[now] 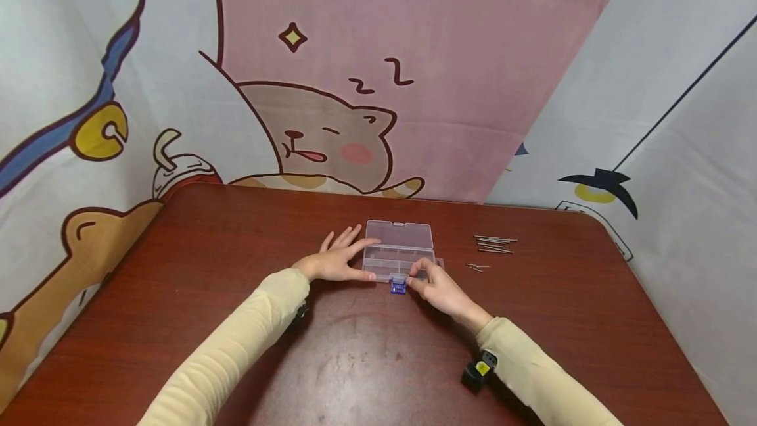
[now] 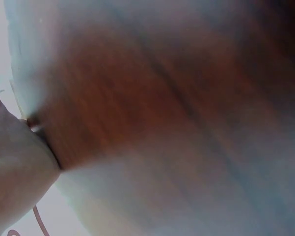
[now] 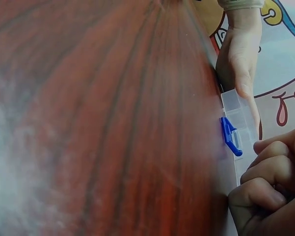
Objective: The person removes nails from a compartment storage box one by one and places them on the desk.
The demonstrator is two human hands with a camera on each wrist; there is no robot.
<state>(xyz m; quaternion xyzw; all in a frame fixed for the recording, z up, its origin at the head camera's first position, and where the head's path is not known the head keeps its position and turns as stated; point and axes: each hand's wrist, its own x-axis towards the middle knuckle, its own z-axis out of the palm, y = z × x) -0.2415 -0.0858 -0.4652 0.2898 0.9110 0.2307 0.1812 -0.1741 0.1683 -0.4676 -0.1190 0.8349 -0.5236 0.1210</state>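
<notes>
A clear plastic compartment box (image 1: 383, 279) stands on the table, its lid (image 1: 405, 235) raised at the back. A blue latch (image 1: 398, 286) hangs at its front, also visible in the right wrist view. My left hand (image 1: 334, 263) lies at the box's left end, fingers spread, thumb touching the front left corner and forefinger reaching over the back. With curled fingers, my right hand (image 1: 437, 289) pinches the front wall just right of the latch; whether something small is between the fingertips is hidden. The left wrist view shows mostly blurred tabletop and part of the left hand (image 2: 19, 162).
Several long thin metal nails (image 1: 495, 242) lie right of the box, with a few shorter ones (image 1: 478, 267) nearer the front. The brown wooden table (image 1: 355, 360) meets a printed cloth backdrop (image 1: 461, 84) at the back and sides.
</notes>
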